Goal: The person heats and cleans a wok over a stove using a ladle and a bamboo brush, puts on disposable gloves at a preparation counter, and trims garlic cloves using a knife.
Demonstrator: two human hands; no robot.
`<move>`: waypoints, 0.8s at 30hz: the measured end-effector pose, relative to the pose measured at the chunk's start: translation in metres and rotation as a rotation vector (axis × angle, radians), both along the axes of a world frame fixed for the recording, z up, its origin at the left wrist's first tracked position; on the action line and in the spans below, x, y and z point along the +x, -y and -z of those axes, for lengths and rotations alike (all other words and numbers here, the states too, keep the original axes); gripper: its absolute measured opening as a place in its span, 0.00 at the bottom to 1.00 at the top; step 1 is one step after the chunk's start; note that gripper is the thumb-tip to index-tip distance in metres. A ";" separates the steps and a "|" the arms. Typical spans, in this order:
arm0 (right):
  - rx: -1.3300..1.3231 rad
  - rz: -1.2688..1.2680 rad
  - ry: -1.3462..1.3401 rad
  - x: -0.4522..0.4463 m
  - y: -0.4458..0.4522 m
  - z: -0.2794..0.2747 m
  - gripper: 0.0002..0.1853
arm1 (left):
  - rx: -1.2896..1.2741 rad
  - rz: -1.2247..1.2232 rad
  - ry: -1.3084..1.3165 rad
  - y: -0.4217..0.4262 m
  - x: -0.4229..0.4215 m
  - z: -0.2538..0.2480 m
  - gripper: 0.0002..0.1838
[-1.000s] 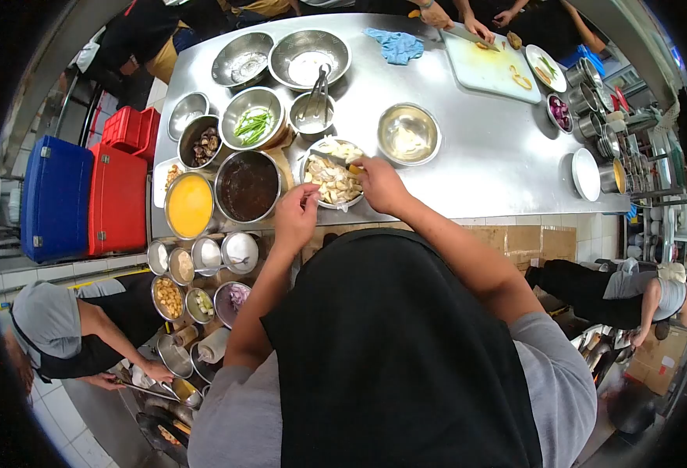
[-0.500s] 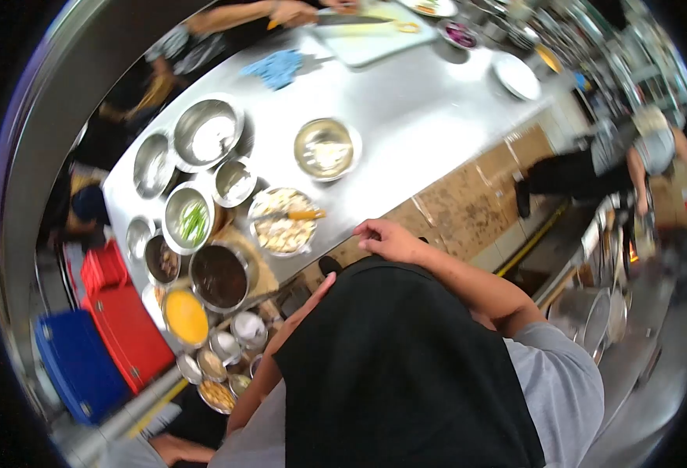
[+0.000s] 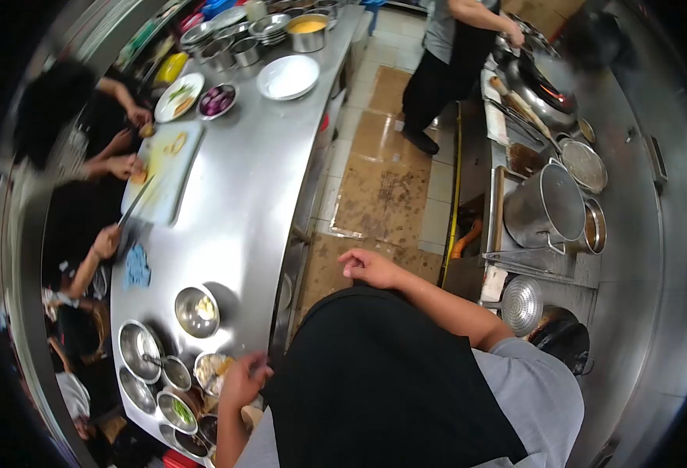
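My right hand point(image 3: 371, 269) hangs in front of the black apron point(image 3: 382, 374), above the floor, with its fingers loosely bent and nothing seen in them. Beside the table's edge is my left hand point(image 3: 246, 380), its fingers apart and somewhat blurred. It is nearest to a bowl of pale chopped pieces point(image 3: 212, 372), partly covering it; whether they touch I cannot tell. Further along the steel table point(image 3: 242, 195) stands a metal bowl point(image 3: 197, 310) with a few pale pieces inside. Close by are a bowl of green strips point(image 3: 178, 412) and a larger metal bowl point(image 3: 140, 351).
Across the table, a person holds a knife point(image 3: 135, 200) over a white cutting board point(image 3: 168, 175). A blue cloth point(image 3: 136, 266) lies nearby. Another person stands at the wok point(image 3: 542, 97) ahead. Cardboard point(image 3: 382, 191) covers the aisle; a large pot point(image 3: 545, 204) stands right.
My view has swung right, toward the aisle and stove. My left hand has come up from beside the apron to the bowl of pale pieces. My right hand stays in front of the apron.
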State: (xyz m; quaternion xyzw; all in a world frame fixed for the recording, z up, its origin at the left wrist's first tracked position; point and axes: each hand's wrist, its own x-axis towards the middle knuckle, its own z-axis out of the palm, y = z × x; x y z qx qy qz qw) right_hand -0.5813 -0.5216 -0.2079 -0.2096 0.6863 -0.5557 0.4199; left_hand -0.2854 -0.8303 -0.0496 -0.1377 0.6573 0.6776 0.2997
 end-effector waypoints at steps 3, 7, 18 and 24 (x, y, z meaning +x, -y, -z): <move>0.099 0.192 -0.003 -0.034 -0.045 0.006 0.20 | -0.749 -0.422 -0.395 -0.015 -0.098 0.003 0.26; 0.010 0.428 0.151 -0.073 -0.080 0.003 0.15 | -0.381 -0.485 -0.305 -0.044 -0.213 0.006 0.23; -0.216 0.292 0.211 -0.301 -0.037 -0.029 0.17 | -0.376 0.045 -0.326 -0.064 -0.432 0.075 0.23; -0.299 -0.395 0.195 -0.486 -0.051 -0.104 0.41 | -0.048 0.285 -0.303 -0.026 -0.614 0.091 0.33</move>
